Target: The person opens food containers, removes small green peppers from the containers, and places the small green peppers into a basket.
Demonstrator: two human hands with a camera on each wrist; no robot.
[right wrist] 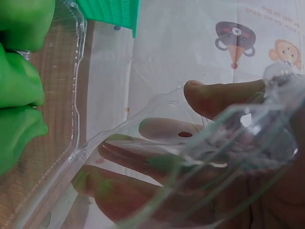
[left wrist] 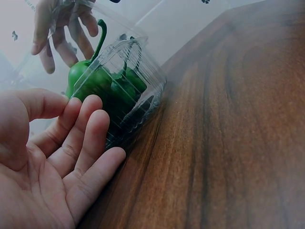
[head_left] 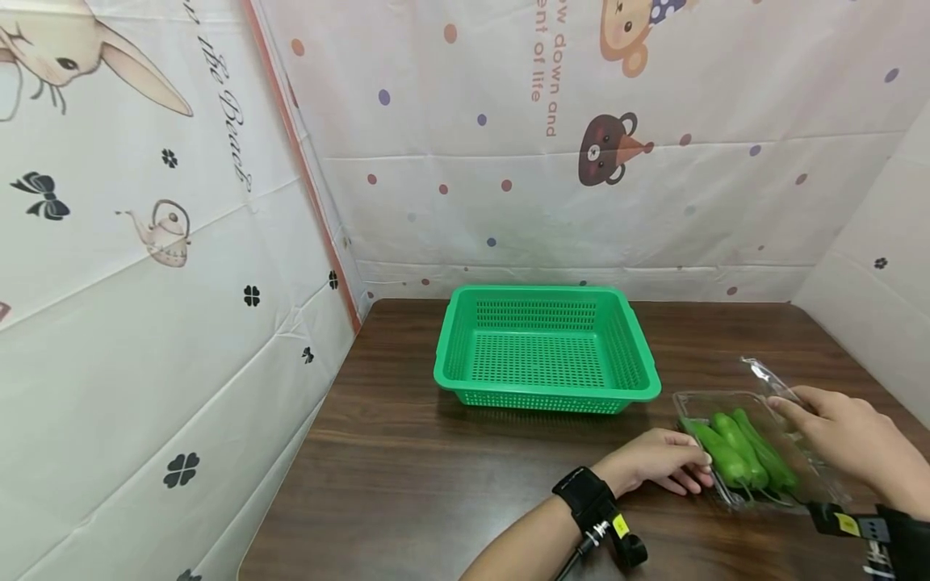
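A clear plastic box (head_left: 819, 482) with green peppers (head_left: 734, 452) in it lies at the right of the brown table (head_left: 436, 460). My left hand (head_left: 654, 464) rests on the table, its straight fingers against the box's left side. From the left wrist view its palm (left wrist: 62, 157) is open, fingertips at the box wall (left wrist: 143, 98), peppers (left wrist: 90, 81) inside. My right hand (head_left: 843, 428) is at the box's right side and holds the raised clear lid (head_left: 763, 373). In the right wrist view the lid (right wrist: 143, 157) sits between thumb and fingers (right wrist: 224, 98), peppers (right wrist: 19, 81) at the left.
An empty green perforated basket (head_left: 545, 292) stands at the middle of the table near the back wall; its corner (right wrist: 112, 12) shows in the right wrist view. Printed white sheets wall the table on the left, back and right. Bare tabletop lies in front of the basket.
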